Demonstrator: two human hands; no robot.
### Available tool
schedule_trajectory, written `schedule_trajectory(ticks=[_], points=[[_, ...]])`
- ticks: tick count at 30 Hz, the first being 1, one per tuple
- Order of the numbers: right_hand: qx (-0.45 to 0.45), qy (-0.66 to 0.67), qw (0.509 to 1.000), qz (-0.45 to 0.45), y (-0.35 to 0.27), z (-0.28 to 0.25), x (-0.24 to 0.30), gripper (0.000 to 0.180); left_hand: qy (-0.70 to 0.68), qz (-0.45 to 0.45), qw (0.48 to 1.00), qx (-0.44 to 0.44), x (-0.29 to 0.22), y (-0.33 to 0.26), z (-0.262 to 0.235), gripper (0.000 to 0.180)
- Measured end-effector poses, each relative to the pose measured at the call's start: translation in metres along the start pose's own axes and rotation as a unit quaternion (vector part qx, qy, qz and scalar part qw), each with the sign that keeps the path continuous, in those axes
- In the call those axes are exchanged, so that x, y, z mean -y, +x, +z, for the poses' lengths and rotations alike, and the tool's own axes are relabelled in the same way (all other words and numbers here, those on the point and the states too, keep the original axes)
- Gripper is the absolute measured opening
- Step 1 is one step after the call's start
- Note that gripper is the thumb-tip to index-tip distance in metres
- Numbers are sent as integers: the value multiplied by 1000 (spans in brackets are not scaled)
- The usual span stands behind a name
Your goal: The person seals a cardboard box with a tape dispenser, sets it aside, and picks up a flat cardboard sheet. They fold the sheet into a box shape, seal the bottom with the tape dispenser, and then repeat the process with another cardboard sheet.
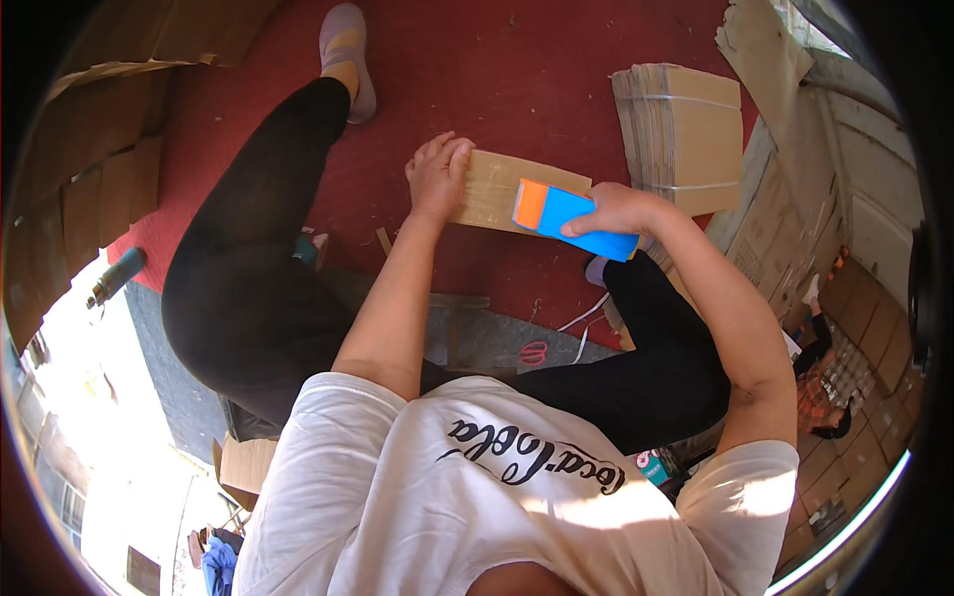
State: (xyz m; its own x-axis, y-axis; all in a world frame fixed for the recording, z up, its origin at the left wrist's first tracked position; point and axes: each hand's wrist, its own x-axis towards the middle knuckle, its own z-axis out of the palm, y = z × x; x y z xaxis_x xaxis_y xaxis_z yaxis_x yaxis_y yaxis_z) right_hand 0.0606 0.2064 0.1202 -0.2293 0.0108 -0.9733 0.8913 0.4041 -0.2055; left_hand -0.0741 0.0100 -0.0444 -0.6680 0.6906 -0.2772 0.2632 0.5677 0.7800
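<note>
Your white shirt (477, 497) fills the lower frame, both forearms reaching up from it. Your left hand (437, 177) lies flat, fingers together, pressing the left end of a folded cardboard box (494, 189) above the red floor (497, 60). Your right hand (616, 211) grips a blue and orange tape dispenser (556, 214) lying on the box's right end, its long axis running left-right, orange end pointing left.

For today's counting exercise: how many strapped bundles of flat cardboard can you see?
1. The strapped cardboard bundle lies on the red floor, beyond the right hand. Others may be hidden.
</note>
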Motion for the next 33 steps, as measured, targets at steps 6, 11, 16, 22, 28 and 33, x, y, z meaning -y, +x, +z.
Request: schedule_trajectory(ticks=[6, 11, 16, 22, 28, 33], points=[[9, 5, 1000, -12, 6, -5, -39, 66, 12, 15, 1000, 5, 0, 0, -1, 39], [1, 14, 1000, -28, 4, -12, -85, 64, 30, 27, 999, 9, 2, 2, 0, 40], [-4, 26, 997, -67, 7, -13, -129, 65, 57, 41, 998, 3, 1, 3, -1, 42], [27, 40, 996, -71, 14, -15, -171, 67, 73, 58, 996, 4, -3, 4, -3, 43], [20, 61, 993, -101, 24, -13, -203, 66, 76, 88, 993, -8, -3, 6, -3, 48], [19, 81, 989, -125, 30, -11, -221, 66, 73, 91, 993, -2, -5, 5, -3, 50]])
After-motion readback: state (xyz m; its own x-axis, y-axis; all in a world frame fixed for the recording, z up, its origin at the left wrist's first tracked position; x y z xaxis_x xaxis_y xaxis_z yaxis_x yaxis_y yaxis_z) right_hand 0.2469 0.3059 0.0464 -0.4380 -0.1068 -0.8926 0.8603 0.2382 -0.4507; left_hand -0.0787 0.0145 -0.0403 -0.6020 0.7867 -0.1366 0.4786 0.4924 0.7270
